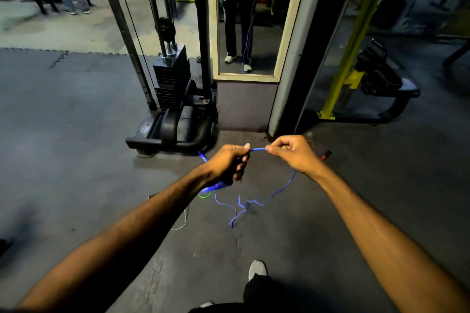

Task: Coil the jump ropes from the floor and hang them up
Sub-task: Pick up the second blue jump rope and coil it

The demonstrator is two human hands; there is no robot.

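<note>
Stretching blue jump rope (pixel 258 149) taut between gripping left hand (pixel 230 163), pinching right hand (pixel 292 152).

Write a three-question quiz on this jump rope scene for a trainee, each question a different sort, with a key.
1. True or false: both the left hand and the right hand grip the blue jump rope.
2. Multiple choice: the loose blue cord below the hands is A) tangled on the floor, B) neatly coiled, C) hung on a hook.
3. Fill in: a second thin cord on the floor, left of the blue one, is the ____ rope.

Key: 1 true; 2 A; 3 green.
</note>
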